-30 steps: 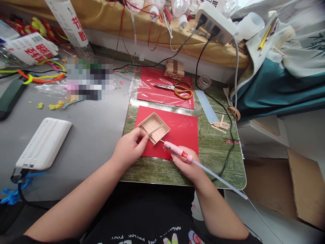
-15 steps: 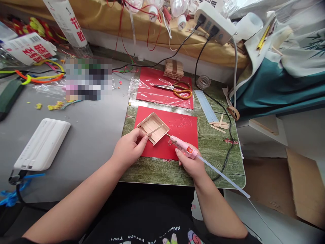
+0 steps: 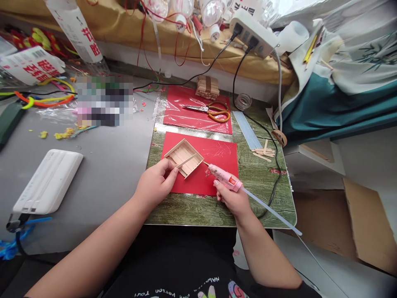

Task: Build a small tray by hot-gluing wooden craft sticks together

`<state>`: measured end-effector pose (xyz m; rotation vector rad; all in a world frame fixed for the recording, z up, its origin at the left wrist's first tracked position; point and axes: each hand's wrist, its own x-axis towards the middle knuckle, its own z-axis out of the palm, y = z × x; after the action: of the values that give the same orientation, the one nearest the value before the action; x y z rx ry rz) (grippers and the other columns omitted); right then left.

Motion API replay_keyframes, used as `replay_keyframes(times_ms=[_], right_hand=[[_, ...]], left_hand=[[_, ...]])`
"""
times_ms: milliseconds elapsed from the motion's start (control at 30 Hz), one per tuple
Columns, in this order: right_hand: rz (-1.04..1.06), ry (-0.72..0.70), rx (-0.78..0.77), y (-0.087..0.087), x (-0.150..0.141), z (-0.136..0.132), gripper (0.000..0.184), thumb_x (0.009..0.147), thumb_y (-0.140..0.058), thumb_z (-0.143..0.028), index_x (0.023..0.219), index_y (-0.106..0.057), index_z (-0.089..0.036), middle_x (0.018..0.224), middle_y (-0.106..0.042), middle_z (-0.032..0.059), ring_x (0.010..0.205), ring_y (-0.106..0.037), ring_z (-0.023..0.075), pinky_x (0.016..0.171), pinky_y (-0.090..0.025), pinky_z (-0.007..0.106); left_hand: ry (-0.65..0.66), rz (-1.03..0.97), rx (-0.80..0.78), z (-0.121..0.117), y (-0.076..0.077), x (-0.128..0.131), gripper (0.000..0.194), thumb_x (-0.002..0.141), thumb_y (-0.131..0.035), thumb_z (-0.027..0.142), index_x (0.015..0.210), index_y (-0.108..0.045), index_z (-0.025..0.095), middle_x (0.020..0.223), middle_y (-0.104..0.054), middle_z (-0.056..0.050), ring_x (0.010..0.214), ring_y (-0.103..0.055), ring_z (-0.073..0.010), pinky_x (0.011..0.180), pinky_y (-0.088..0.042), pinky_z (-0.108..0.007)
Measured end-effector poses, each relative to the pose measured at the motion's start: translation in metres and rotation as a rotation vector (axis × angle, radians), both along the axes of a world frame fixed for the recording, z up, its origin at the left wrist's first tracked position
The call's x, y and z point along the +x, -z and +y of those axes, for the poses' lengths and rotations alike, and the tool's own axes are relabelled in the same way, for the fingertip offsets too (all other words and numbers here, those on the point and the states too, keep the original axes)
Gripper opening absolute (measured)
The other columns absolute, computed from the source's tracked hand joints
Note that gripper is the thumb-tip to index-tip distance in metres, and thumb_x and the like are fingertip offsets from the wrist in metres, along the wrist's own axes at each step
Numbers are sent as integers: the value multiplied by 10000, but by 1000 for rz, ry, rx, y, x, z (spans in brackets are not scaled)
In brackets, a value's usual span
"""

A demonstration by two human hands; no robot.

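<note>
My left hand (image 3: 156, 180) pinches a craft stick (image 3: 187, 159) between thumb and fingers. This stick lies slantwise across the top of a small shallow box made of craft sticks (image 3: 179, 155), and those fingers are at the box's near left side. Under the box is a red sheet (image 3: 220, 155). My right hand (image 3: 232, 198) is closed around a pink hot glue gun (image 3: 225, 177), its metal nozzle just right of the box's right corner. From the back of the gun sticks out a long translucent glue stick (image 3: 273, 212).
Scissors (image 3: 214, 111) lie on a plastic-wrapped red pack (image 3: 176, 114), beside a bundle of craft sticks (image 3: 207, 87). Spare glue sticks (image 3: 247, 129), loose craft sticks (image 3: 263, 153) and a glass jar (image 3: 243, 101) are to the right. A black cord (image 3: 274, 186) runs along there; a white power bank (image 3: 48, 181) lies left.
The glue gun's nozzle has drawn slightly right, away from the box's corner. My left hand keeps its hold on the craft stick. The whole view has shifted a little.
</note>
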<state>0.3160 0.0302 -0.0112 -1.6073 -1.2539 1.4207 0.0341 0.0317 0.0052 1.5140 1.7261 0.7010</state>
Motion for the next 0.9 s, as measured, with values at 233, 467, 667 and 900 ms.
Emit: replay_keyframes(times_ms=[233,467,667,900], right_hand=[[-568,-62,491,-31,52,49,186,946,-652,-405,1015,-635,-233,911,-655,58,811,-609,231,764,-494,372],[-848,-482,557,-26,90,107,163,864,-634,-228,1022,-595,-214,1040,-631,98,931,-597,258,818,-458,361],[-842,-693,496,-29,95,132,258,811,-736,-244,1027,-604,-193,1074,-625,92,933,-585,234,800,-443,326],[-843,-818,424,-35,104,157,326,758,-755,-182,1051,-612,-178,1102,-638,93,923,-580,222,808,-438,314]], left_hand=[[52,18,78,-1,0,2,222,1031,-538,470,980,-642,281,1172,-789,-7,987,-720,-238,781,-506,-348],[119,76,240,-4,-1,5,227,1024,-525,413,954,-680,263,1040,-768,-51,1004,-681,-250,876,-522,-384],[83,72,344,-7,-1,6,200,1010,-543,361,1000,-710,251,1018,-760,-51,968,-684,-229,881,-533,-366],[51,79,350,-7,2,2,260,1021,-528,338,1118,-753,250,1042,-770,-44,983,-705,-214,918,-554,-355]])
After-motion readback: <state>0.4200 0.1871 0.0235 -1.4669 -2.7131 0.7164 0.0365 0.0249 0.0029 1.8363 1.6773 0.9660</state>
